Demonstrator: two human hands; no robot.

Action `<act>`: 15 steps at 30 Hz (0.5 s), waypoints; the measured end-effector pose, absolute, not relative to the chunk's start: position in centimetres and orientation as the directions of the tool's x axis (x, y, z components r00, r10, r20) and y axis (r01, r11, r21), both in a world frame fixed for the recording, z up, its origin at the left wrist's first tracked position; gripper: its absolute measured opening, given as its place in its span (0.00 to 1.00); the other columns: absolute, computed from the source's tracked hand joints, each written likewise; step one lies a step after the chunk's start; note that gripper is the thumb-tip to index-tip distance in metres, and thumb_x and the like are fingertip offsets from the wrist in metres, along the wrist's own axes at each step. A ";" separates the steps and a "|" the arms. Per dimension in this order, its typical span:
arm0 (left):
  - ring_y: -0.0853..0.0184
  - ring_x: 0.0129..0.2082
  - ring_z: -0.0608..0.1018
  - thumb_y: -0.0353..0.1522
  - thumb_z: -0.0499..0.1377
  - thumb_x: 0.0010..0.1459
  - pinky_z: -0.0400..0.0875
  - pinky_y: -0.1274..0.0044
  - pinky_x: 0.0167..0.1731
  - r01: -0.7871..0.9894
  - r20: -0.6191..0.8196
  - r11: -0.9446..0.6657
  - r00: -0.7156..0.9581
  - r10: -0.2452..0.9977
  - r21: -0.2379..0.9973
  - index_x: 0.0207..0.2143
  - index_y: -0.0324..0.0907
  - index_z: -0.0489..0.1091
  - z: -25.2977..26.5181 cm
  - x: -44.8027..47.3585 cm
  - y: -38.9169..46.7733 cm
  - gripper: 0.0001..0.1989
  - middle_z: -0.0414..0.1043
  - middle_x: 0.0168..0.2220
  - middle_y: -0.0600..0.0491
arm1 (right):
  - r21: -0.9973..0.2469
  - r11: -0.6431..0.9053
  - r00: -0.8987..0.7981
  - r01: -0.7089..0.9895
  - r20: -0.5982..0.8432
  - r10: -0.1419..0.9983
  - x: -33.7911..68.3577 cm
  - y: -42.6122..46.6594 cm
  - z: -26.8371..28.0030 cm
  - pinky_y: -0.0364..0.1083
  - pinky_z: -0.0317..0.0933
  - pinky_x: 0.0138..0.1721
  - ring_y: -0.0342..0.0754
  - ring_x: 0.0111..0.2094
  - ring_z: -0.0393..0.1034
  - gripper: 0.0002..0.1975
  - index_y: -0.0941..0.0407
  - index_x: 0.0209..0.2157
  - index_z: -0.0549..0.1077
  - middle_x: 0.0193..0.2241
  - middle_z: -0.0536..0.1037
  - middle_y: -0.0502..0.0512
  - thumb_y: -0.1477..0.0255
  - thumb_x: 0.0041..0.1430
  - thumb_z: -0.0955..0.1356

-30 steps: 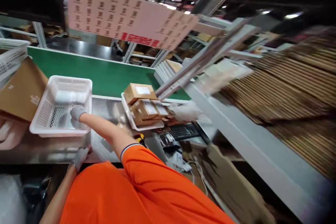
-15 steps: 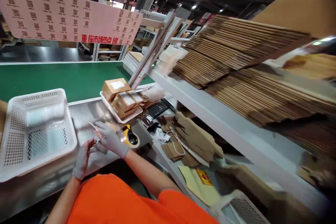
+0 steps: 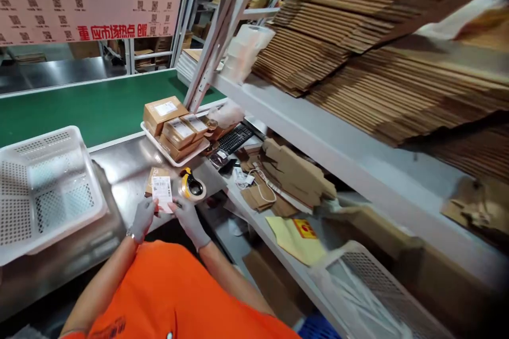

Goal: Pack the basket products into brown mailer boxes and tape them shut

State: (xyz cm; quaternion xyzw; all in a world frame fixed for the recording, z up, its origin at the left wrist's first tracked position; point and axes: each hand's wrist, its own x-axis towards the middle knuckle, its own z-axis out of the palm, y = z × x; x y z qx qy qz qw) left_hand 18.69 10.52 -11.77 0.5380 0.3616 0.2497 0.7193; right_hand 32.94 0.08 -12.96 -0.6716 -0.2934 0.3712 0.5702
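Observation:
Both my hands wear grey gloves with bare fingertips. A white printed shipping label [image 3: 161,193] is stretched between them, my left hand [image 3: 143,218] pinching its lower left corner and my right hand [image 3: 190,221] its lower right. Just behind the label lies a small brown cardboard box [image 3: 150,180], partly covered by it. To the right of the box, a yellow and black tape dispenser [image 3: 192,185] with a roll of tape rests on the metal table [image 3: 123,169].
On the left stands a white perforated basket [image 3: 99,190]. A white tray [image 3: 175,161] holds several labelled boxes near a black keyboard [image 3: 235,137]. Behind runs a green conveyor belt [image 3: 79,111]. Stacked flat cardboard [image 3: 377,79] fills the shelf at right, above a yellow envelope [image 3: 290,241].
My hands have come apart and lowered toward me, and the label now lies face up between them. The small box shows more clearly. The camera view has shifted right and down.

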 end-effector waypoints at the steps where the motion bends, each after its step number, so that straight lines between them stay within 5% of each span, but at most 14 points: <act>1: 0.62 0.31 0.81 0.59 0.70 0.52 0.74 0.74 0.29 0.026 -0.257 0.307 0.615 0.745 0.951 0.34 0.38 0.81 -11.7 19.0 10.0 0.31 0.83 0.33 0.43 | -0.976 -0.190 0.519 -0.108 -0.218 0.826 33.3 -0.2 -12.9 0.53 0.77 0.35 0.57 0.36 0.81 0.21 0.54 0.41 0.84 0.39 0.87 0.59 0.51 0.58 0.75; 7: 0.65 0.27 0.79 0.53 0.77 0.42 0.69 0.77 0.22 0.027 -0.323 0.378 0.577 0.750 0.925 0.32 0.36 0.84 -12.4 21.2 6.8 0.29 0.84 0.32 0.43 | -0.951 -0.170 0.466 -0.260 -0.277 0.840 35.2 -2.8 -12.2 0.47 0.72 0.31 0.51 0.31 0.78 0.21 0.54 0.35 0.83 0.34 0.86 0.55 0.51 0.52 0.80; 15: 0.67 0.25 0.76 0.49 0.76 0.48 0.70 0.76 0.23 0.033 -0.321 0.333 0.377 0.869 0.942 0.34 0.37 0.83 -12.7 24.1 3.7 0.24 0.83 0.32 0.45 | -0.826 -0.198 0.378 -0.528 -0.437 0.816 38.0 -7.7 -12.6 0.45 0.75 0.33 0.46 0.31 0.78 0.25 0.56 0.36 0.83 0.33 0.84 0.55 0.51 0.47 0.84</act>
